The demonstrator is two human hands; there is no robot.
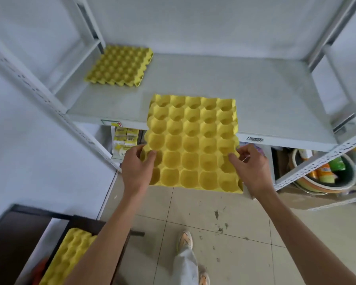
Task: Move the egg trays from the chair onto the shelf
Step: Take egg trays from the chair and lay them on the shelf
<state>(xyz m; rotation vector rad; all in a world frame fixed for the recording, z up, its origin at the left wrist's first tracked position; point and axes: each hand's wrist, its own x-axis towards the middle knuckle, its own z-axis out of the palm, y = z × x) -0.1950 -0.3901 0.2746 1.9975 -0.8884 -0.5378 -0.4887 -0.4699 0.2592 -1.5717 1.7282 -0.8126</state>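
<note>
Where hands [193, 169] pinch: dimpled yellow tray [193, 140].

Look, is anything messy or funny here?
The floor tiles have dark smudges and bits of dirt. The egg tray on the shelf lies turned a little askew in the back corner. Nothing looks spilled or broken.

Both hands grip yellow egg tray [192, 140] — over shelf [255, 95] edge.
</note>
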